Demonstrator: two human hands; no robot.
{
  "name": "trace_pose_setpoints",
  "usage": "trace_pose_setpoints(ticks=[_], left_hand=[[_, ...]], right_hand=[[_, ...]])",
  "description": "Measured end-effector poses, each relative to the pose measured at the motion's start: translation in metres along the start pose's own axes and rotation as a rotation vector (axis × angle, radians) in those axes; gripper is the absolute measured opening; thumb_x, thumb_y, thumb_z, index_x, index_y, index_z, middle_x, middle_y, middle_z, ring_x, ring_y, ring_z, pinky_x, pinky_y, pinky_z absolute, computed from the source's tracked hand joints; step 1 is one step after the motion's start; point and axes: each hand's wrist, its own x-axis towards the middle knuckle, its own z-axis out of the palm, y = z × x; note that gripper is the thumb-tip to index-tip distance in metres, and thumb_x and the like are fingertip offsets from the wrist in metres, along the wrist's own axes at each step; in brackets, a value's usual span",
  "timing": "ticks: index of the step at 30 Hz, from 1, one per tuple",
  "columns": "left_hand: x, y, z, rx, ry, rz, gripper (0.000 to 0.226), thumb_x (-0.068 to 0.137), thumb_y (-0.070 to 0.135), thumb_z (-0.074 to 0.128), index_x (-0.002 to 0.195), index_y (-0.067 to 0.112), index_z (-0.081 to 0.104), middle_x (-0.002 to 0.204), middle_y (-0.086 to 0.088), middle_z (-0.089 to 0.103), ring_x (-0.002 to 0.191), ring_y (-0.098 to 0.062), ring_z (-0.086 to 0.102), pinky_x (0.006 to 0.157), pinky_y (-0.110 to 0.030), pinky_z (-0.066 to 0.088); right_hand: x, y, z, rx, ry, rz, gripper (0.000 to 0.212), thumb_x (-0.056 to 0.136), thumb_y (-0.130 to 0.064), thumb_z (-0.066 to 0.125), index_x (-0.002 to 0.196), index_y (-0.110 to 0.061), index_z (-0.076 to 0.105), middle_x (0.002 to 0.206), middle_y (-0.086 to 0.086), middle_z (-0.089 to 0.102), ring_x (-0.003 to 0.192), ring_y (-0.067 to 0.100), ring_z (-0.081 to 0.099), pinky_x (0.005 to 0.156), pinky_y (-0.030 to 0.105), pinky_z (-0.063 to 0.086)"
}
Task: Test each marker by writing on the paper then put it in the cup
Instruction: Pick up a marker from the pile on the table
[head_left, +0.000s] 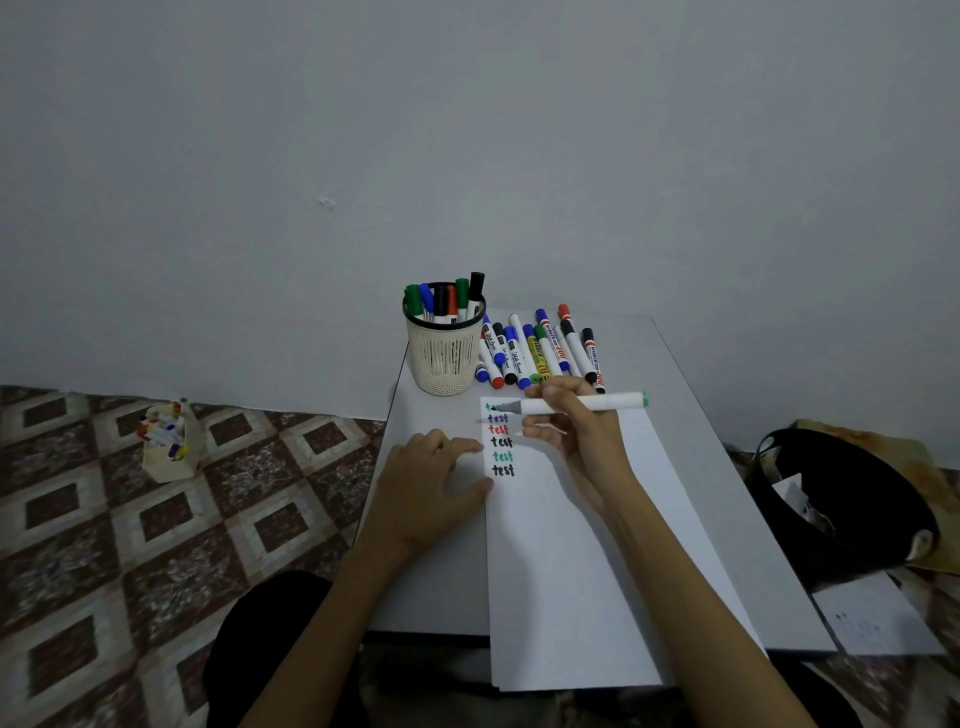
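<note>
I think the writing step is going on now. The right hand (576, 421) holds a white marker (582, 403), with its fingers clamped round the middle. The marker lies almost flat, just in front of the cup (444, 358). Its tip touches the top of the paper (571, 545), where a green word is only begun. Five "test" words sit below that, farther from the cup.

The left hand (431, 483) rests on the paper's edge, in front of the cup. Its fingers are loose and apart and hold nothing.

More loose markers (540, 351) lie on the table (701, 467), right beside the cup.

Next, I think, the word needs finishing. Then the marker must go up and over to the cup and slip into a gap between the markers inside (447, 299). I cannot see its cap.
</note>
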Motion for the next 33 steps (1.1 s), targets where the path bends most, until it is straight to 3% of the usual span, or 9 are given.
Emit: trace_pose_setpoints(ticks=[4, 6, 8, 11, 14, 17, 22, 27, 33], left_hand=[[0.001, 0.0, 0.001, 0.079, -0.069, 0.016, 0.065, 0.074, 0.071, 0.031, 0.124, 0.036, 0.055, 0.091, 0.009, 0.049, 0.082, -0.006, 0.039, 0.073, -0.028, 0.034], [0.001, -0.001, 0.002, 0.088, -0.094, 0.014, 0.067, 0.074, 0.072, 0.029, 0.125, 0.037, 0.053, 0.092, 0.009, 0.05, 0.084, -0.007, 0.039, 0.074, -0.028, 0.033], [0.002, -0.002, 0.002, 0.081, -0.102, 0.005, 0.068, 0.073, 0.073, 0.03, 0.124, 0.037, 0.055, 0.094, 0.007, 0.053, 0.086, -0.01, 0.044, 0.075, -0.03, 0.036], [0.003, -0.002, 0.002, 0.077, -0.105, -0.001, 0.069, 0.072, 0.074, 0.03, 0.124, 0.036, 0.056, 0.095, 0.007, 0.055, 0.087, -0.011, 0.045, 0.077, -0.032, 0.039], [0.003, -0.002, 0.002, 0.082, -0.117, -0.017, 0.071, 0.072, 0.075, 0.029, 0.125, 0.036, 0.056, 0.095, 0.007, 0.054, 0.087, -0.01, 0.042, 0.079, -0.033, 0.039], [0.003, -0.002, 0.002, 0.078, -0.121, -0.019, 0.07, 0.072, 0.075, 0.031, 0.124, 0.037, 0.056, 0.093, 0.008, 0.052, 0.086, -0.01, 0.043, 0.079, -0.034, 0.039], [0.002, -0.003, 0.002, 0.057, -0.147, -0.016, 0.073, 0.069, 0.076, 0.032, 0.126, 0.037, 0.054, 0.094, 0.008, 0.052, 0.087, -0.009, 0.041, 0.078, -0.034, 0.038], [0.002, -0.005, 0.003, 0.044, -0.136, 0.001, 0.073, 0.07, 0.076, 0.034, 0.125, 0.033, 0.056, 0.092, 0.007, 0.053, 0.086, -0.011, 0.042, 0.076, -0.034, 0.037], [0.003, -0.007, 0.004, 0.018, -0.146, 0.015, 0.073, 0.068, 0.071, 0.035, 0.125, 0.031, 0.057, 0.089, 0.011, 0.047, 0.085, -0.009, 0.039, 0.072, -0.031, 0.03]], right_hand=[[-0.003, 0.014, -0.001, 0.031, -0.011, 0.084, 0.003, 0.091, -0.005, 0.06, 0.092, -0.004, 0.063, 0.103, 0.023, 0.071, 0.088, 0.036, 0.071, 0.075, 0.043, 0.06], [-0.004, 0.017, -0.001, 0.0, -0.035, 0.105, 0.004, 0.088, -0.002, 0.063, 0.092, -0.004, 0.062, 0.104, 0.024, 0.07, 0.093, 0.038, 0.07, 0.074, 0.044, 0.06], [-0.006, 0.018, 0.001, -0.075, -0.038, 0.097, 0.009, 0.083, 0.002, 0.067, 0.087, -0.003, 0.061, 0.096, 0.023, 0.071, 0.086, 0.037, 0.07, 0.062, 0.037, 0.061], [-0.008, 0.021, 0.003, -0.221, -0.003, 0.061, 0.02, 0.08, 0.001, 0.072, 0.076, -0.004, 0.053, 0.071, 0.017, 0.065, 0.058, 0.029, 0.062, 0.046, 0.027, 0.05], [-0.009, 0.026, 0.003, -0.361, 0.03, 0.039, 0.026, 0.081, 0.003, 0.069, 0.072, -0.007, 0.047, 0.063, 0.014, 0.057, 0.044, 0.019, 0.049, 0.046, 0.024, 0.043], [-0.009, 0.03, 0.003, -0.468, 0.027, 0.017, 0.029, 0.081, 0.009, 0.063, 0.068, -0.008, 0.043, 0.057, 0.005, 0.058, 0.046, 0.019, 0.049, 0.047, 0.025, 0.042], [-0.012, 0.032, 0.004, -0.527, -0.009, -0.004, 0.03, 0.08, 0.011, 0.062, 0.066, -0.009, 0.044, 0.068, 0.02, 0.057, 0.045, 0.019, 0.045, 0.045, 0.025, 0.041], [-0.013, 0.033, 0.005, -0.563, -0.022, -0.004, 0.031, 0.079, 0.01, 0.064, 0.065, -0.011, 0.045, 0.057, 0.003, 0.054, 0.046, 0.016, 0.046, 0.05, 0.027, 0.043], [-0.012, 0.035, 0.003, -0.551, -0.044, -0.021, 0.031, 0.078, 0.01, 0.065, 0.065, -0.01, 0.046, 0.053, -0.002, 0.052, 0.047, 0.018, 0.046, 0.048, 0.025, 0.044]])
